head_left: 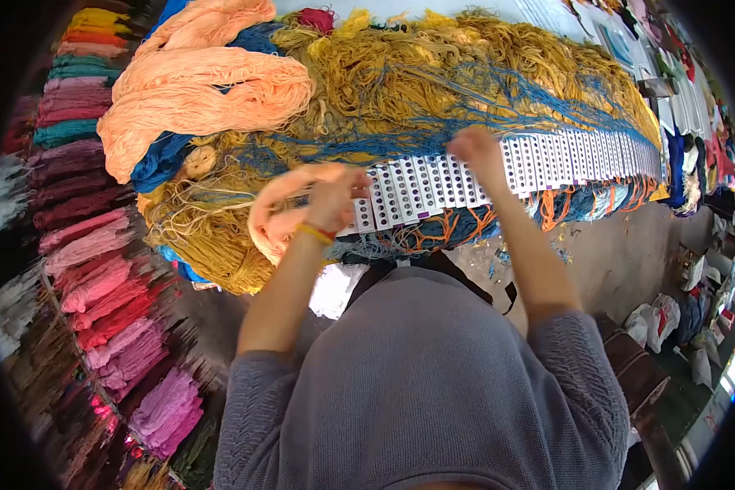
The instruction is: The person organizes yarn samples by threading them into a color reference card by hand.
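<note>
My left hand (336,198), with a red and yellow band at the wrist, is at a looped peach skein (282,196) by the left end of a long row of white cards with dark holes (416,188). Its fingers are curled and blurred, and what they pinch is too small to tell. My right hand (475,151) hangs over the upper edge of the cards, its fingers bent and smeared by motion. Beyond the cards lies a thick heap of mustard yarn (465,73) with loose blue strands (343,149) across it.
Large peach skeins (212,90) lie at the back left of the heap. Coloured skeins (98,286) hang in rows at the left. Orange and dark yarn (457,224) hangs along the near edge. Bags (653,318) stand on the floor at right.
</note>
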